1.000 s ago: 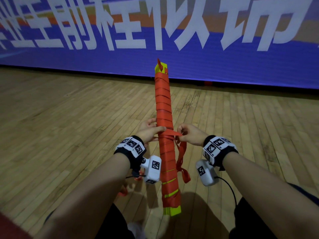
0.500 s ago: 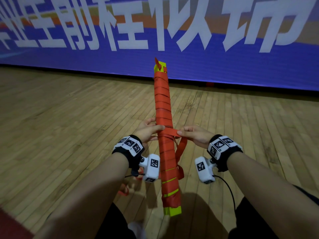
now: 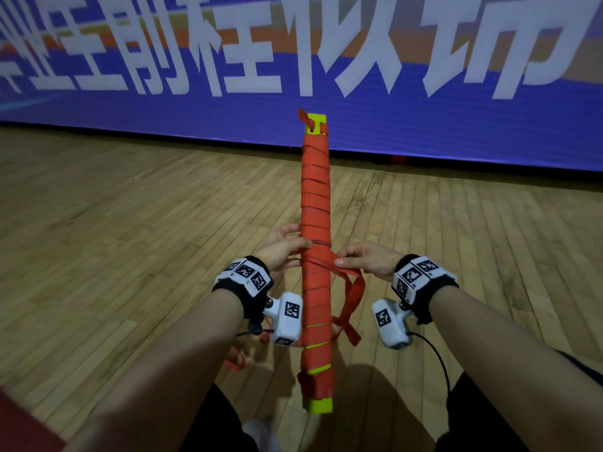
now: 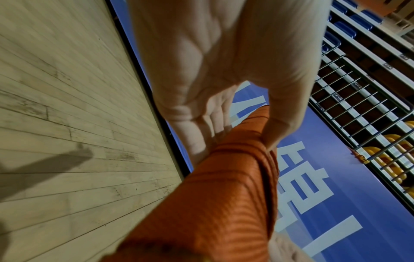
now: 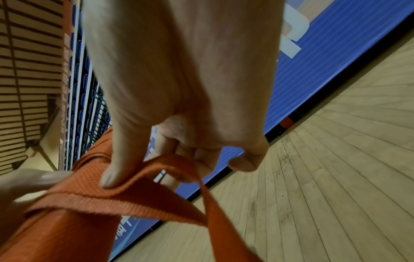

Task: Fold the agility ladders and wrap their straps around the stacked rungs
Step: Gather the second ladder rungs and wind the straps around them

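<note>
Both forearms are bare. Each wrist wears a black band (image 3: 421,298) carrying white blocks printed with black square codes. A thin black cable (image 3: 439,360) trails from the right one.

Floor's (image 3: 130,239) a wooden gym floor, narrow light-brown planks running away toward a blue banner (image 3: 456,132) that stands along its far edge, white characters printed on it. Planks look scuffed, with dark marks here and there, clearer in the wrist views (image 5: 336,168). A small red-orange thing (image 3: 398,159) sits right at the foot of the banner, too small to tell what it is. Down near the person there's a loose bit of red strap (image 3: 235,363) that looks like it's on the planks, though I can't tell for sure that it touches. Dark shadows fall across the boards at the bottom.
</note>
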Demonstrator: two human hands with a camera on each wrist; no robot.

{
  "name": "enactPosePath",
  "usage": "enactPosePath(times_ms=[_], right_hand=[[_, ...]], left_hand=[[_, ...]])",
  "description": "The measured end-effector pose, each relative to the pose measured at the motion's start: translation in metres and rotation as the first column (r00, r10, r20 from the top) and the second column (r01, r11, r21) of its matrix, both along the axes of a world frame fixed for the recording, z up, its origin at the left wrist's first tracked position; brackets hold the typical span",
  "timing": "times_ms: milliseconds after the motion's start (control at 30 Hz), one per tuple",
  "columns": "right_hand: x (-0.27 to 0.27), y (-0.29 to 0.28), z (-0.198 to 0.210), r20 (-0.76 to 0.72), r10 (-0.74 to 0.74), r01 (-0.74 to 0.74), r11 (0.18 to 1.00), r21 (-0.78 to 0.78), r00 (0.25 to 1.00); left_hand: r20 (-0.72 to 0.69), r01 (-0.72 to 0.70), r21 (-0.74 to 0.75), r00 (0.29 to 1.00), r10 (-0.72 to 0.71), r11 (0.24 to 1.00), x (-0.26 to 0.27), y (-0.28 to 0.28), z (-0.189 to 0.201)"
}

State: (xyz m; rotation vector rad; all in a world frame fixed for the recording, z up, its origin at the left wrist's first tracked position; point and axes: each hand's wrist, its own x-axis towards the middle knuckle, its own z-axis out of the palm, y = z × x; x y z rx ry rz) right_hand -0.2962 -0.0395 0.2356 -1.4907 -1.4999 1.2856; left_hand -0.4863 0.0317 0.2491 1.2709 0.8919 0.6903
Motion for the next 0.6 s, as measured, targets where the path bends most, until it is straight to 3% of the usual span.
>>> enactPosePath(times_ms=[200,500,600], right_hand=[[-0.001,0.006,-0.005,0.081,0.028,-0.031,0.999,0.034,0.996],[-0.009,0.007,-0.009,-0.113,-0.027,0.04,0.992,0.12,0.993],[-0.011,0.006,-0.008,-0.112,-0.043,0.059,0.988,0.142,0.993]], left_hand=[[-0.017,-0.009,-0.005,1.0,0.008,1.0,0.005,-0.002,-0.001],[-0.025,0.04,-0.032,0.999,-0.04,0.999,0.007,-0.01,0.001],[-0.12,0.062,0.023,0.991,-0.059,0.998,0.004,-0.008,0.006]])
